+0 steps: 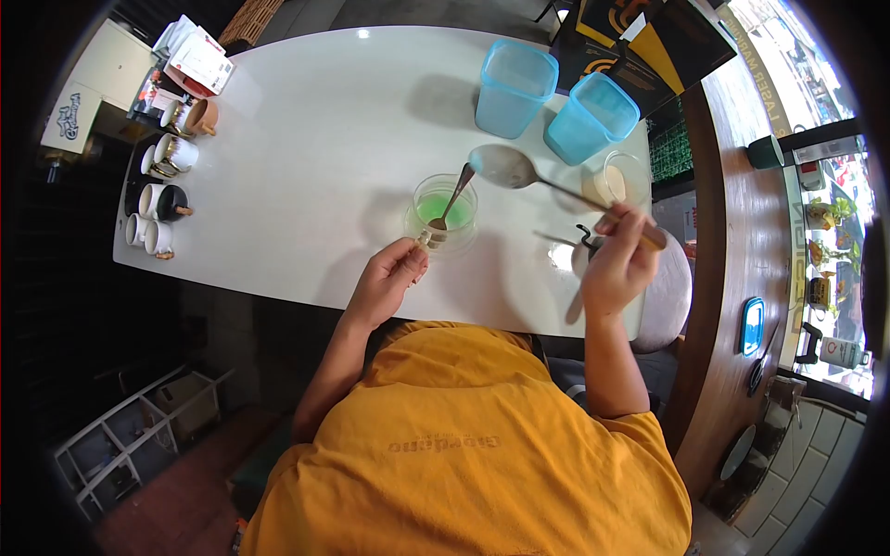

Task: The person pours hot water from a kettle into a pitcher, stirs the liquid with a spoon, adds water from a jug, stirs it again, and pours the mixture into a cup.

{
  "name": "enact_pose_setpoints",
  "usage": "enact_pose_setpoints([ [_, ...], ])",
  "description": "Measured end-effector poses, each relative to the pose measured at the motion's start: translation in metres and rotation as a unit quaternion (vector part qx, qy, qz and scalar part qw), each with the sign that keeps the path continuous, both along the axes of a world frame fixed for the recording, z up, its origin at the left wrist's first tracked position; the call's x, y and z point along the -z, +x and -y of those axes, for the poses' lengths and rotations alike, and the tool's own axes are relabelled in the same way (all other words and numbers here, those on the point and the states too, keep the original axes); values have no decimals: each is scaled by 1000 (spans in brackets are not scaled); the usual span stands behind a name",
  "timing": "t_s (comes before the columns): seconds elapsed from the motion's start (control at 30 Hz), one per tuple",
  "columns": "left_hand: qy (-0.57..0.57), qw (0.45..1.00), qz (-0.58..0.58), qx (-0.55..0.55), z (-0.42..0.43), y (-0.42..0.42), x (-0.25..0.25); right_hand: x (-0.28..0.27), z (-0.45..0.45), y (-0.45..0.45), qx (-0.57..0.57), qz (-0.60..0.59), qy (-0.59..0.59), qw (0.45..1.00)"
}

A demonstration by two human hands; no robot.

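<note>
My left hand (pixel 394 273) pinches the handle of a clear glass cup (pixel 445 236) that stands on the white table. Green liquid (pixel 432 209) fills part of the cup, and a small metal spoon (pixel 454 196) leans in it with its handle up. My right hand (pixel 619 264) is closed around the wooden handle of a large metal spoon (pixel 503 167). The big bowl hangs above the table, up and to the right of the cup. Behind the right hand is a clear glass container (pixel 619 176) with something beige inside. A black curved piece (pixel 586 236) beside that hand is partly hidden.
Two blue plastic containers (pixel 516 88) (pixel 593 119) stand at the back right, before black and yellow boxes (pixel 640 46). Several mugs (pixel 171 156) line the left edge of the white table (pixel 306 139). A wooden counter (pixel 718 371) runs along the right.
</note>
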State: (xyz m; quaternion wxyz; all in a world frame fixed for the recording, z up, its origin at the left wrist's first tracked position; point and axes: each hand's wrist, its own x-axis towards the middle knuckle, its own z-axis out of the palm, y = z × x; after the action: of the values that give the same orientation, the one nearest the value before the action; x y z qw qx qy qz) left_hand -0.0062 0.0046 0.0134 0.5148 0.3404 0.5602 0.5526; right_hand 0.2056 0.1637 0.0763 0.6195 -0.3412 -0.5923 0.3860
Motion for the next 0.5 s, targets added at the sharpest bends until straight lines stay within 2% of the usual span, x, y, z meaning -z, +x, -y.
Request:
enact_pose_setpoints([
  [0.03, 0, 1000, 1, 1, 1, -1, 0, 9, 8, 2, -7, 61, 35, 997],
  [0.1, 0, 1000, 2, 3, 3, -2, 0, 11, 15, 5, -93, 106, 196, 971],
  [0.13, 2, 1000, -1, 7, 4, -2, 1, 10, 15, 5, -93, 106, 195, 971],
  [0.2, 2, 1000, -3, 11, 7, -2, 2, 6, 16, 6, -82, 166, 335, 924],
  [0.23, 7, 1000, -4, 12, 8, -2, 3, 3, 14, 7, -83, 166, 334, 924],
  [0.37, 33, 999, 3, 27, 14, -3, 7, -18, -13, 11, 67, 163, 322, 930],
  [0.4, 32, 999, 3, 27, 16, -4, 10, -16, -28, 11, 107, 119, 300, 940],
  [0.43, 37, 999, 7, 28, 19, -4, 13, -24, -34, 6, 168, 89, 221, 957],
  [0.5, 40, 999, 12, 29, 24, -6, 18, -36, -60, 4, 203, 69, 247, 945],
])
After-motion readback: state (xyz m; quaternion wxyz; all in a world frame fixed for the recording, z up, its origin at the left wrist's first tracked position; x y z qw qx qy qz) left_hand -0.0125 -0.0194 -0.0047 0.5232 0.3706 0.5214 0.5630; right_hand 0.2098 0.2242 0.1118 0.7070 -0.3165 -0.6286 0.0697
